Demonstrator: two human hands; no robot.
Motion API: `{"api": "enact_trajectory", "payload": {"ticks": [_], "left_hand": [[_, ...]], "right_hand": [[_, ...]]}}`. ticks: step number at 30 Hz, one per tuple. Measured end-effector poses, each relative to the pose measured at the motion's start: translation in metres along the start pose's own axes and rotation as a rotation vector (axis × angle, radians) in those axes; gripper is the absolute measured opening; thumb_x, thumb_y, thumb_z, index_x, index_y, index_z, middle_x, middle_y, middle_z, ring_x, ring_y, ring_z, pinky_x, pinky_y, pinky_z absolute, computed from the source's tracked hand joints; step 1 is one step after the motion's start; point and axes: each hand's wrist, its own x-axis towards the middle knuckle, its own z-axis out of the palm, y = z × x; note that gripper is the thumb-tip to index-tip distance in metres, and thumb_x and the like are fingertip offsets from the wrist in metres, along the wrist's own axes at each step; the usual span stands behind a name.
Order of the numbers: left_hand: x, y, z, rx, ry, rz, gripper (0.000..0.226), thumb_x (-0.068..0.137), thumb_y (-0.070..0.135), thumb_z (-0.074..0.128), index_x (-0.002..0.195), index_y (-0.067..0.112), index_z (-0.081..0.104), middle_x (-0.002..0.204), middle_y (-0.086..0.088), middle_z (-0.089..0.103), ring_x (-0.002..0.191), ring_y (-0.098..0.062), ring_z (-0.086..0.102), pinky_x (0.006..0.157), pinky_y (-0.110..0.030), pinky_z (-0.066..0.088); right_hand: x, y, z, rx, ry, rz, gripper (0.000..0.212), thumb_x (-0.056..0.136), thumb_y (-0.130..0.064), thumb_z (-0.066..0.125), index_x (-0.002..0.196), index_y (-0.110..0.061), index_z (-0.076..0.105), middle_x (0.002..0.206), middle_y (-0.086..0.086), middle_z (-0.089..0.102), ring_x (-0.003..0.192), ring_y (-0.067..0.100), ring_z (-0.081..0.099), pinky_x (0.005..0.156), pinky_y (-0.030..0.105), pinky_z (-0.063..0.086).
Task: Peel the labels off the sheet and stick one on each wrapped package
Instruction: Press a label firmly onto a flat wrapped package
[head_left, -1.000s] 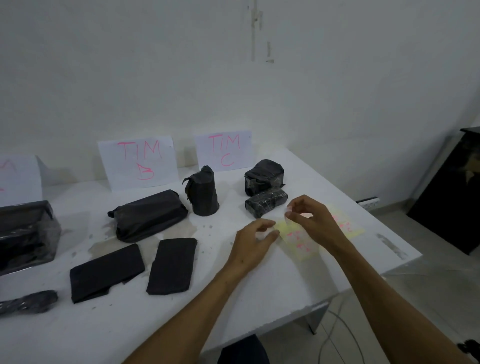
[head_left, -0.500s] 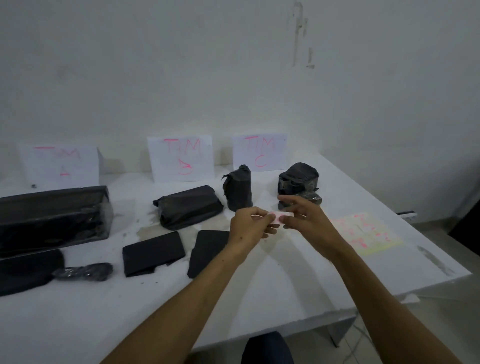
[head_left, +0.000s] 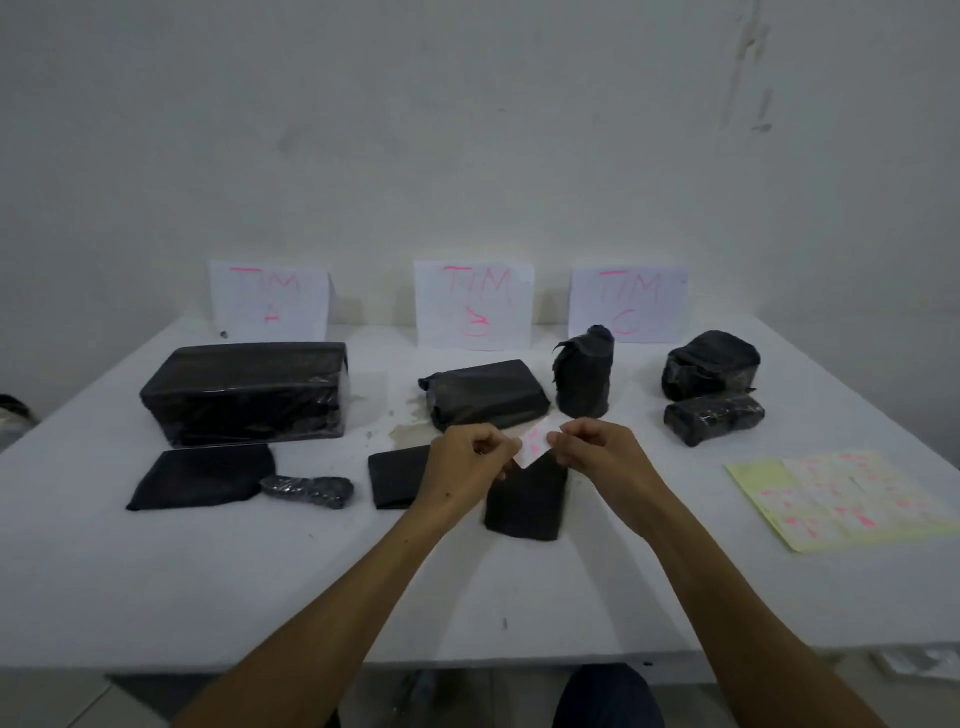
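Once off the label sheet (head_left: 841, 499), label (head_left: 536, 448) lifted clear, pinched between both hands, left hand (head_left: 467, 462) and right hand (head_left: 597, 457), above flat package (head_left: 524, 506) on worktop (head_left: 260, 571). Sticking comes next, likely.

Bare table (head_left: 311, 587) lies open in front; black packages (head_left: 244, 392) crowd the far half.

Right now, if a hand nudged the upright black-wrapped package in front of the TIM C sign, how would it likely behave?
The upright package looks tall on a narrow base, so it would probably tip rather than slide. Its rounded body suggests it may then roll. The crinkled wrap looks loose and would likely give under fingers.
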Motion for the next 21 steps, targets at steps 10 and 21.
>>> {"api": "enact_trajectory", "payload": {"ticks": [10, 21], "left_hand": [[-0.045, -0.027, 0.047, 0.722, 0.018, 0.126, 0.090, 0.066, 0.091, 0.043, 0.122, 0.020, 0.043, 0.117, 0.002, 0.042, 0.104, -0.016, 0.045, 0.084, -0.028, 0.046], [-0.030, -0.057, 0.012, 0.416, -0.143, 0.383, 0.059, 0.076, 0.053, 0.061, 0.122, 0.023, 0.041, 0.119, 0.007, 0.041, 0.104, -0.009, 0.046, 0.083, -0.027, 0.051]], "right_hand": [[-0.005, 0.026, 0.006, -0.158, 0.229, -0.100, 0.020, 0.092, -0.036, 0.067, 0.090, -0.016, 0.071, 0.086, -0.002, 0.070, 0.084, 0.013, 0.064, 0.075, 0.022, 0.048], [-0.006, 0.041, 0.019, -0.306, 0.331, -0.151, 0.023, 0.084, -0.037, 0.076, 0.078, -0.016, 0.070, 0.101, -0.008, 0.058, 0.097, 0.010, 0.058, 0.070, 0.008, 0.043]]}}
